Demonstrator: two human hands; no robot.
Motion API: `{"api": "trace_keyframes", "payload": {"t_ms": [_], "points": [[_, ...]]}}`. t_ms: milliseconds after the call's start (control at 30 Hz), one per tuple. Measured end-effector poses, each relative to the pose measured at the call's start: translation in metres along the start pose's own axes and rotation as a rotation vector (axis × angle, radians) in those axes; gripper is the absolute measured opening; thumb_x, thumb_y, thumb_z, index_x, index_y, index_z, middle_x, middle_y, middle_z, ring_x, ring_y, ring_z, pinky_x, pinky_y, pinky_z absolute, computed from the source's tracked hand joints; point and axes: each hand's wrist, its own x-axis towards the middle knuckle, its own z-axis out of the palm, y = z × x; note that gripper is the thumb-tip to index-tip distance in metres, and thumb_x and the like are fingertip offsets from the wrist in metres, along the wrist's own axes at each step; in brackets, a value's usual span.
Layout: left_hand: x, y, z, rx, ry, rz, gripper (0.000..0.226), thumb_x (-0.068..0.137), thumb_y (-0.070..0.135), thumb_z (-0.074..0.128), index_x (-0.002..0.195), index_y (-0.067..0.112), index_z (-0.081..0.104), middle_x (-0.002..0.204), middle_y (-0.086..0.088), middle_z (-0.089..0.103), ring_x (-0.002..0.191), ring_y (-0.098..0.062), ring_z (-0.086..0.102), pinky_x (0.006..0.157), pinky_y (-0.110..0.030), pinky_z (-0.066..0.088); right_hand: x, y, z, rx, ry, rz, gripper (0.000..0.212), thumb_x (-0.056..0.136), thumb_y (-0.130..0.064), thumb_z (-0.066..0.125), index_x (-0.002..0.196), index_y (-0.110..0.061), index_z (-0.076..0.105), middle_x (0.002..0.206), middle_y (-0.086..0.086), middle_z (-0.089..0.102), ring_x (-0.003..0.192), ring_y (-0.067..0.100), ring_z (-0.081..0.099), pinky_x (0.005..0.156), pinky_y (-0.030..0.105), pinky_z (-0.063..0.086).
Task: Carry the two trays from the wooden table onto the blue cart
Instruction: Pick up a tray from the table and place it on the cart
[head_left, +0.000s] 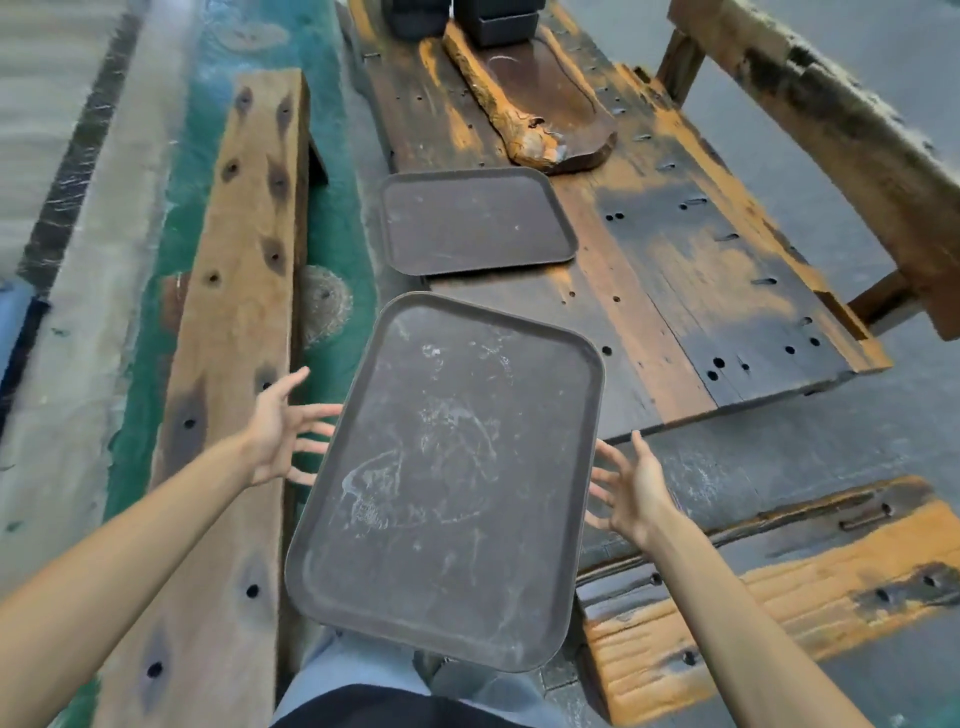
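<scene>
A large dark brown tray (447, 483), scuffed with white marks, hangs tilted past the near end of the wooden table (675, 291), over my legs. My left hand (280, 431) is at its left edge and my right hand (631, 488) at its right edge. The fingers of both hands are spread and reach under the tray's rim. A second, smaller-looking dark tray (475, 223) lies flat on the table farther away, touched by neither hand. No blue cart is in view.
A long wooden bench (234, 260) runs along the left of the table, another bench (779, 587) lies at the near right, and a heavy wooden seat (831, 119) at the far right. A carved wooden slab (519, 104) and black boxes (498, 21) sit at the table's far end.
</scene>
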Motion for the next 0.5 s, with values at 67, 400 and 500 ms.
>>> {"api": "trace_keyframes", "payload": {"t_ms": [67,400,500], "points": [[-0.022,-0.020,-0.018,-0.032,0.042,0.008,0.085,0.074,0.080,0.039,0.123,0.018,0.068,0.094,-0.008,0.061,0.086,-0.026,0.058,0.083,-0.053,0.044,-0.004,0.007,0.017,-0.048,-0.035,0.009,0.067,0.096,-0.074,0.025,0.121,-0.032,0.070,0.124,0.009,0.067,0.117,0.024,0.059,0.091,0.054,0.044],[-0.139,-0.152,-0.125,-0.274,0.244,0.029,0.087,0.074,0.079,0.041,0.121,0.012,0.069,0.107,-0.011,0.056,0.097,-0.028,0.053,0.085,-0.054,0.044,-0.041,0.077,0.127,-0.298,-0.177,0.034,0.059,0.093,-0.071,0.032,0.113,-0.034,0.073,0.116,0.007,0.072,0.103,0.023,0.065,0.082,0.046,0.049],[-0.184,-0.210,-0.158,-0.365,0.293,0.036,0.086,0.076,0.078,0.039,0.122,0.012,0.067,0.103,-0.010,0.056,0.091,-0.026,0.052,0.084,-0.054,0.043,-0.066,0.114,0.166,-0.382,-0.238,0.043,0.060,0.093,-0.073,0.030,0.120,-0.036,0.070,0.119,0.008,0.071,0.107,0.023,0.064,0.085,0.046,0.048]]}}
